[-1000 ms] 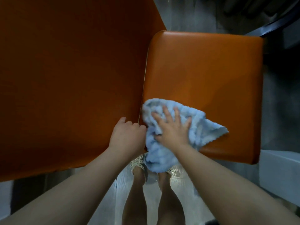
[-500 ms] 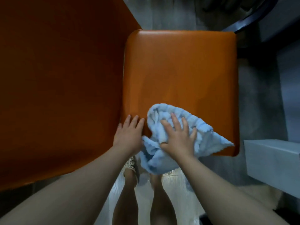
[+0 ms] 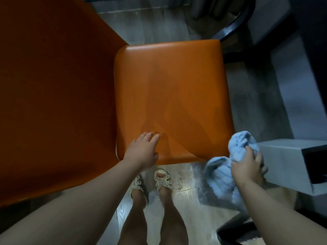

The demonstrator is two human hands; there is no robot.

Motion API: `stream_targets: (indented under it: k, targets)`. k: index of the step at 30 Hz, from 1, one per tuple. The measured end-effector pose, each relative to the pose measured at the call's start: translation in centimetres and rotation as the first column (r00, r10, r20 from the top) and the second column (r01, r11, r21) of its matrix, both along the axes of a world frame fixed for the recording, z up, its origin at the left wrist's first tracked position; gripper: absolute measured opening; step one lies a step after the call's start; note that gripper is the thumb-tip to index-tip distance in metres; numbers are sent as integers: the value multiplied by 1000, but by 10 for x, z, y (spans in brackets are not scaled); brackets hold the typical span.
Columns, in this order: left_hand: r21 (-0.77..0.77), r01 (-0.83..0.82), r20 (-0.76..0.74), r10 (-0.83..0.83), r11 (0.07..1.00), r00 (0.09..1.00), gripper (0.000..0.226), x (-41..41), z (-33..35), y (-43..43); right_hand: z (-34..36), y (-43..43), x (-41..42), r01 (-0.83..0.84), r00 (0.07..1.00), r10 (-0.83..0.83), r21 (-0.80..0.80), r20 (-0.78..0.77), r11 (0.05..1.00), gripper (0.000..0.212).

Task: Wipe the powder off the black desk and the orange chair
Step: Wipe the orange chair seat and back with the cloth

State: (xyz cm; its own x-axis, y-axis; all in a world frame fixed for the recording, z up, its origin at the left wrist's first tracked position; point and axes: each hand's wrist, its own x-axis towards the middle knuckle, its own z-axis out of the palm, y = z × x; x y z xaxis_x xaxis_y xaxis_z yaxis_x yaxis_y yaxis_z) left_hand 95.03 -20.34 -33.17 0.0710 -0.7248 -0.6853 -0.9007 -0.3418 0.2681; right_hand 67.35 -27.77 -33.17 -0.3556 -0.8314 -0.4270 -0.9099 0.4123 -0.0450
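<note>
Right hand (image 3: 247, 167) of mine is closed round the blue cloth (image 3: 219, 177). The fingers are curled into a bunch of it, and the rest hangs down below the wrist. Just to the left of this hand, and a little forward, is the near right corner of the orange seat (image 3: 169, 96); the cloth does not touch it. Close on the other side of the hand stands a grey box (image 3: 286, 156). My left hand (image 3: 143, 151) lies flat, fingers straight, on the near left part of the seat, beside the tall orange back (image 3: 53, 103).

The cloth is soft, thick and light, I judge. It folds under any pressure, and it can slip away if I take only one edge. So I think it is better to gather it under the palm as a pad and press with flat fingers.

The seat looks smooth, like leather, with faint dull streaks in front of my left hand. The cloth should glide easily there, but fine powder may smear rather than lift. The chair could slide on the floor (image 3: 247, 106), so the left hand is useful as a brace. The black desk I cannot pick out surely in this view.
</note>
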Motion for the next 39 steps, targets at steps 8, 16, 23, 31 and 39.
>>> stream_targets:
  k: [8,16,23,31,39]
  targets:
    - [-159,-15,53,24,987,998,56,5,79,-11,80,-12,79,-5,893,99,-211,440,978,65]
    - [-341,-25,86,58,940,995,55,40,171,-18,175,-4,136,30,727,148,-246,670,969,60]
    - [-521,-30,11,42,853,999,55,128,247,-50,242,-19,225,94,642,281,-437,713,895,48]
    - [-650,-153,-265,-34,744,964,53,268,299,-55,280,-12,361,384,477,244,-450,844,806,56]
    - [-569,-262,-468,-45,779,883,50,329,316,-68,297,10,416,528,426,180,-406,886,746,50]
